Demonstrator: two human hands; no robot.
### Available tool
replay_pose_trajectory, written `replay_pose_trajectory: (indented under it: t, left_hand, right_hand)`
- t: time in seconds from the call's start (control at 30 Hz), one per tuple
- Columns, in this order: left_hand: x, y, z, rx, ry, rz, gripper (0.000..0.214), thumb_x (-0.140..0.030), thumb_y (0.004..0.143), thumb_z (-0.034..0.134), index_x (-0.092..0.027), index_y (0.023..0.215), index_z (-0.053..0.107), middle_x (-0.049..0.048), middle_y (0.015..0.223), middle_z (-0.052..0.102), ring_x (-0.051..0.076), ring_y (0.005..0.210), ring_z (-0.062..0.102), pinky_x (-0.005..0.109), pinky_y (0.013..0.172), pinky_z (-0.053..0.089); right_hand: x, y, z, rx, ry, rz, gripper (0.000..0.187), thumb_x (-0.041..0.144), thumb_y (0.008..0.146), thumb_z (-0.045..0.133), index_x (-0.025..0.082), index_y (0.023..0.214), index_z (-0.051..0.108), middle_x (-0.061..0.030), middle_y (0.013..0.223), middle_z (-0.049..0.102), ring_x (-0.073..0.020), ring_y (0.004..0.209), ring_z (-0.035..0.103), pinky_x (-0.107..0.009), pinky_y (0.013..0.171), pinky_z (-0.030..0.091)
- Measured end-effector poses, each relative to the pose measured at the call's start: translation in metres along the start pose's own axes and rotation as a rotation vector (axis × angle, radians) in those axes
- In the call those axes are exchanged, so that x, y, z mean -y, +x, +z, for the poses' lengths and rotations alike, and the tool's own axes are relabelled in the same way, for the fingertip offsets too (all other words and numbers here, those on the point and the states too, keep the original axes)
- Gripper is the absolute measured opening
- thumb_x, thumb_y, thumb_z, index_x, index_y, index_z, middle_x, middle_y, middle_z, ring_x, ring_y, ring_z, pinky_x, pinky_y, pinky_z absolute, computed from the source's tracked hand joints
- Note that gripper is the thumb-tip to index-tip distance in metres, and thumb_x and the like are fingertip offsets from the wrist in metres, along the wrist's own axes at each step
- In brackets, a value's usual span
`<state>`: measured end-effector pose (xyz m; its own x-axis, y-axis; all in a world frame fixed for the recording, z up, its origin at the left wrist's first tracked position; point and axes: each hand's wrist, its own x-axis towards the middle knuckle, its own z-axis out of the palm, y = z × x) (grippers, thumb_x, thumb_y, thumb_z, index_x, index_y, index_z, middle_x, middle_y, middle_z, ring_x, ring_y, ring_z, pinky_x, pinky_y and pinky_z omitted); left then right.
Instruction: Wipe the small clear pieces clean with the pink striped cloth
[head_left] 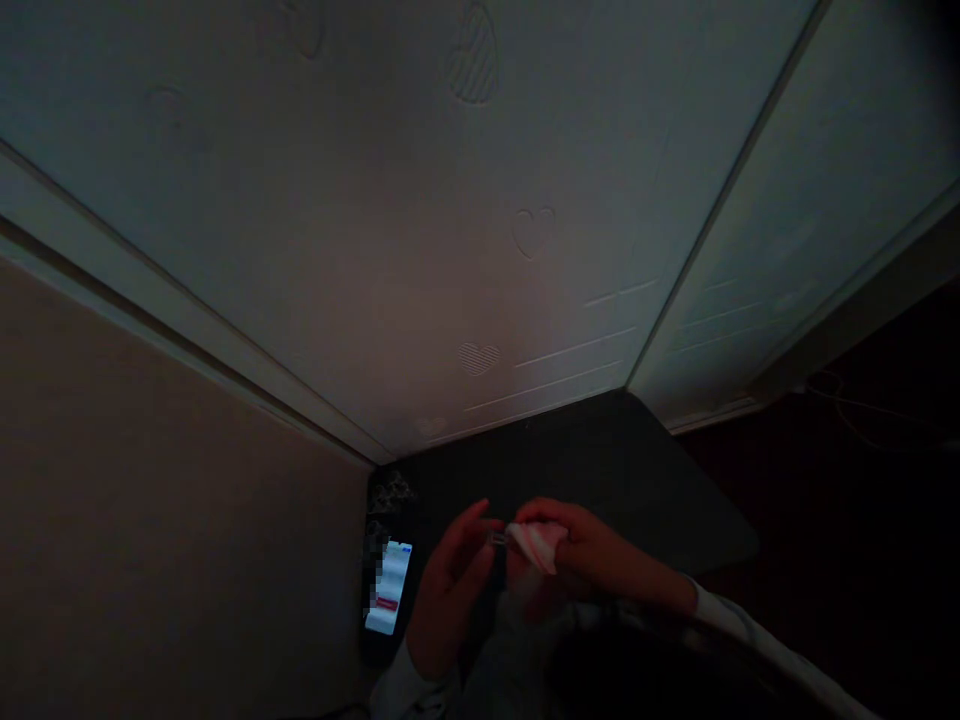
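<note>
Close to my body, my right hand is closed round a crumpled pink-and-white cloth. A small clear, shiny piece sticks out of the cloth on its left side. My left hand has its thumb and fingertips curled about the end of that piece. Dim light hides what the piece is, and the cloth covers its other end. Both hands are above a dark tabletop.
A lit phone lies at the table's left side, with a dark patterned item behind it. A pale panel with embossed hearts rises at the table's back edge. A wall stands left; a thin cable is at right.
</note>
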<state>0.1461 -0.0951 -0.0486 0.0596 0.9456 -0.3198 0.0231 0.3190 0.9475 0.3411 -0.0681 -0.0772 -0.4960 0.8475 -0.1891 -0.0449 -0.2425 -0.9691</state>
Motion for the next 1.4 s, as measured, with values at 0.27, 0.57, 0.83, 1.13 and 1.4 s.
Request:
replay_pose_trajectory:
  t: [0.27,0.57,0.83,1.13,1.4]
  left_hand:
    - [-0.008,0.006,-0.001,-0.08,0.18,-0.009,0.047,-0.058,0.073,0.058,-0.015,0.091,0.065,-0.0007,0.059,0.057,0.015,0.06,0.052,0.028,0.06,0.041]
    - [0.0,0.009,-0.009,-0.03,0.135,-0.035,0.04,-0.051,0.072,0.063,-0.016,0.091,0.065,0.0002,0.064,0.06,0.016,0.064,0.055,0.026,0.062,0.041]
    - [0.001,0.008,-0.014,0.033,0.118,0.013,0.038,-0.043,0.074,0.066,-0.017,0.102,0.064,0.006,0.084,0.068,0.02,0.082,0.061,0.03,0.076,0.046]
    - [0.006,0.007,-0.019,0.154,0.151,0.132,0.033,-0.033,0.082,0.061,-0.022,0.113,0.063,0.0097,0.116,0.063,0.024,0.105,0.058,0.035,0.091,0.044]
    - [0.006,0.004,-0.017,0.209,0.248,0.172,0.031,-0.03,0.085,0.058,-0.026,0.115,0.061,0.006,0.122,0.06,0.022,0.109,0.054,0.031,0.094,0.041]
  right_hand:
    - [0.001,0.006,0.004,-0.053,-0.325,-0.156,0.045,0.005,0.059,0.045,0.019,0.095,0.066,-0.0054,0.094,0.069,-0.0202,0.086,0.061,-0.032,0.079,0.044]
    - [0.002,0.01,0.009,-0.08,-0.423,-0.198,0.045,0.004,0.059,0.045,0.019,0.096,0.066,-0.0064,0.095,0.07,-0.0203,0.087,0.062,-0.034,0.081,0.045]
    - [0.002,0.01,0.007,-0.08,-0.23,-0.095,0.043,0.006,0.059,0.046,0.019,0.095,0.067,-0.0035,0.092,0.069,-0.0189,0.083,0.06,-0.03,0.076,0.045]
    - [0.0,0.009,0.002,-0.082,-0.016,0.021,0.047,0.006,0.052,0.045,0.02,0.092,0.068,-0.0012,0.085,0.068,-0.018,0.076,0.059,-0.029,0.07,0.044]
    - [-0.004,0.007,-0.005,-0.019,0.081,0.029,0.045,0.007,0.05,0.044,0.019,0.087,0.067,0.0007,0.08,0.065,-0.0156,0.071,0.056,-0.024,0.064,0.042]
